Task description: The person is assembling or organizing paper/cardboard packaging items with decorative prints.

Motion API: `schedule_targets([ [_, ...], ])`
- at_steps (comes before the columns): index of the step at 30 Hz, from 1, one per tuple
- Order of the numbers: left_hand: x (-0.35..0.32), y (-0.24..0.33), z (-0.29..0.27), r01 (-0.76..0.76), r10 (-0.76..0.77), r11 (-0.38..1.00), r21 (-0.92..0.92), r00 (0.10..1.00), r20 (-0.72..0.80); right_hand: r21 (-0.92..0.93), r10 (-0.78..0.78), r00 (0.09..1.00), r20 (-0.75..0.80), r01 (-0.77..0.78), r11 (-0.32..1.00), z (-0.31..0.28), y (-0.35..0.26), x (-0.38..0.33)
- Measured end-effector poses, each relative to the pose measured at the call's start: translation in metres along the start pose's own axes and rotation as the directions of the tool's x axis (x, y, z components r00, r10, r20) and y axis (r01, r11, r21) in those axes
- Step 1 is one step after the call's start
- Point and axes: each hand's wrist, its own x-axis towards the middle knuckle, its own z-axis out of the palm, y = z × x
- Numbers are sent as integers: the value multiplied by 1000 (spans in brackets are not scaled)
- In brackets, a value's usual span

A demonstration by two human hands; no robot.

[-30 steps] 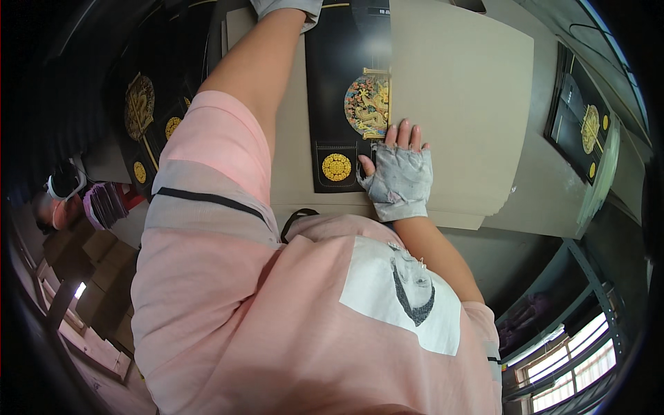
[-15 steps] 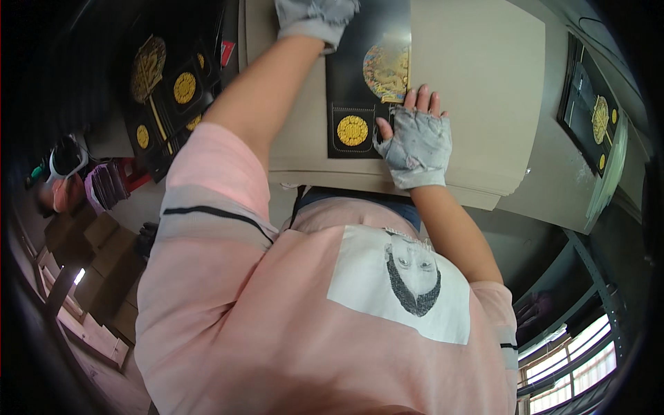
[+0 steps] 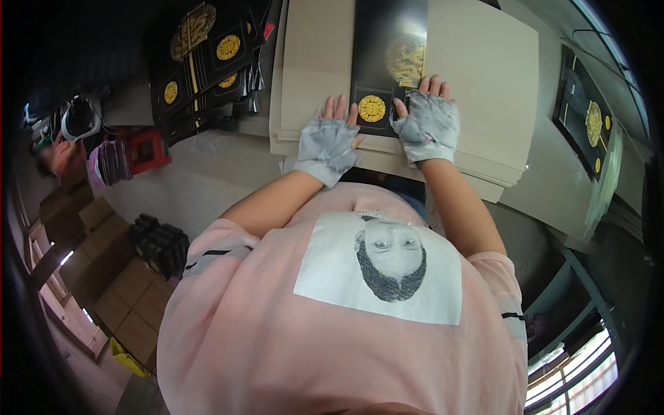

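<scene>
A long black printed sheet point(image 3: 377, 52) with gold round emblems lies on a stack of pale grey boards point(image 3: 484, 83) in front of me. My right hand point(image 3: 430, 124), in a worn grey fingerless glove, rests flat at the sheet's lower right edge, fingers stretched out and thumb spread over its corner. My left hand point(image 3: 326, 146), gloved the same way, lies open on the boards just left of the sheet's lower left corner, its fingertips close to the sheet's edge. Neither hand grips anything. The sheet's far end runs out of view.
Several black and gold printed sheets point(image 3: 207, 62) lie in a pile at the left. Beside them is a red plastic holder point(image 3: 149, 149). More printed sheets point(image 3: 588, 114) lie at the right. Cardboard boxes point(image 3: 128, 297) stand on the floor at lower left.
My left hand has come back from the far part of the sheet to its near left corner. My right hand stays at the lower right edge. The view has shifted somewhat.
</scene>
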Motion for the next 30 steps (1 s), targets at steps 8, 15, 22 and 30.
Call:
schedule_targets([
  [8, 114, -7, 3, 221, -606, 527, -820, 775, -181, 67, 7, 1000, -30, -5, 998, 6, 2, -3],
  [15, 130, -65, 35, 267, -333, 702, -660, 942, 27, 184, 283, 959, 23, -282, 942, 3, 58, -21],
  [22, 112, -102, 76, 289, -509, 620, -729, 856, -93, 238, 675, 710, 199, -703, 670, -13, 184, -34],
  [30, 94, -38, 4, 214, -445, 773, -598, 854, -270, 139, 645, 623, 443, -758, 637, 85, 269, -52],
])
